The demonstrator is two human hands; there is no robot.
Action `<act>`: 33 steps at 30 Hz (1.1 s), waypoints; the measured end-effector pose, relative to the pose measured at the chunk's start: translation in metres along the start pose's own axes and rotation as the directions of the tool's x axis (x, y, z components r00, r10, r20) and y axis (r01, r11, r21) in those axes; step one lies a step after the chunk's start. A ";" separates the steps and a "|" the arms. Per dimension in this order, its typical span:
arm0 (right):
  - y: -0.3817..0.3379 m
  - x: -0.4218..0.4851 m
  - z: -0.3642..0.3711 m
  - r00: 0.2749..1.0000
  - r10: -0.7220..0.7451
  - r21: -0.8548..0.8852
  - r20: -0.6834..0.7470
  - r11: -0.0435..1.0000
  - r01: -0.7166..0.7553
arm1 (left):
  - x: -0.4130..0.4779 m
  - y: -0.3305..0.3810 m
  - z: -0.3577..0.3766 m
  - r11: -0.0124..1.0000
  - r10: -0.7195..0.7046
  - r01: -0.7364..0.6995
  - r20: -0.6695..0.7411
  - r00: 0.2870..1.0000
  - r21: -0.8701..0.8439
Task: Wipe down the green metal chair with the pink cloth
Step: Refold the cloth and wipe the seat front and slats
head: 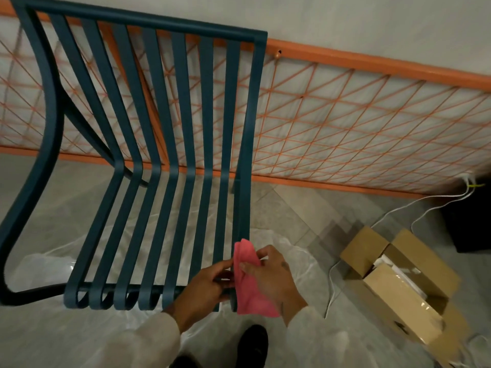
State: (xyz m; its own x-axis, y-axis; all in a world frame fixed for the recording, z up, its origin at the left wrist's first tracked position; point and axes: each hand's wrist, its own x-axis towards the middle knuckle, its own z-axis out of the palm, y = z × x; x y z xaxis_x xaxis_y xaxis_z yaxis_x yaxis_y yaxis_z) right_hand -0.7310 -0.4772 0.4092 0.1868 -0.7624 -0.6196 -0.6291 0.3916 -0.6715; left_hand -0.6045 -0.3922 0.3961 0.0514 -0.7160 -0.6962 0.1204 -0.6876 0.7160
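Here the dark green slatted metal chair (170, 160) fills the left and middle of the view, seen from above, its flat slats running down the back, bending at the seat and curling under at the front edge. It stands on a pale tiled floor (292, 208), over a sheet of clear plastic film (305, 264). Behind it an orange frame strung with a criss-cross orange net (358, 123) runs along a light wall.

The folded pink cloth (248, 281) is at the chair's front right corner, held up in front of the rightmost slats near the seat's front edge; whether it touches the metal there cannot be told. The right hand (276, 277) grips the cloth, thumb pressed on its face and fingers curled behind, with the lower part of the cloth hanging down past the palm. The left hand (207, 285) is just beside it, its fingertips pinching the cloth's left edge, and it partly hides the front ends of two slats. Both arms wear pale sleeves (148, 341).

A black shoe (252, 343) shows on the floor below the hands. To the right, well apart from the chair, an open brown cardboard box (398, 277) sits on the floor with white cables (398, 208) trailing past it.
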 end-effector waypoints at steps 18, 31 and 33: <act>0.050 -0.023 0.012 0.998 -0.051 0.099 0.024 0.994 0.048 | -0.006 -0.030 0.005 0.982 0.091 -0.082 -0.042 0.995 0.168; 0.117 0.038 -0.013 0.853 -0.138 -0.022 0.503 0.985 0.172 | 0.012 -0.098 0.074 0.995 -0.078 0.102 -0.517 0.853 0.019; 0.125 0.061 -0.024 0.810 -0.123 -0.093 0.573 0.972 0.213 | 0.019 -0.101 0.090 0.990 -0.138 0.125 -0.612 0.779 -0.064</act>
State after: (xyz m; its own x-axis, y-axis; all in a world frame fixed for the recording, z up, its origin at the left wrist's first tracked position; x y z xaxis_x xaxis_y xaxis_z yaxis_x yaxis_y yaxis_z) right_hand -0.8168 -0.4871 0.2973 0.6611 -0.3704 -0.6525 -0.6424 0.1700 -0.7473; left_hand -0.7050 -0.3473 0.3156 0.6300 -0.3888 -0.6722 0.1893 -0.7626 0.6185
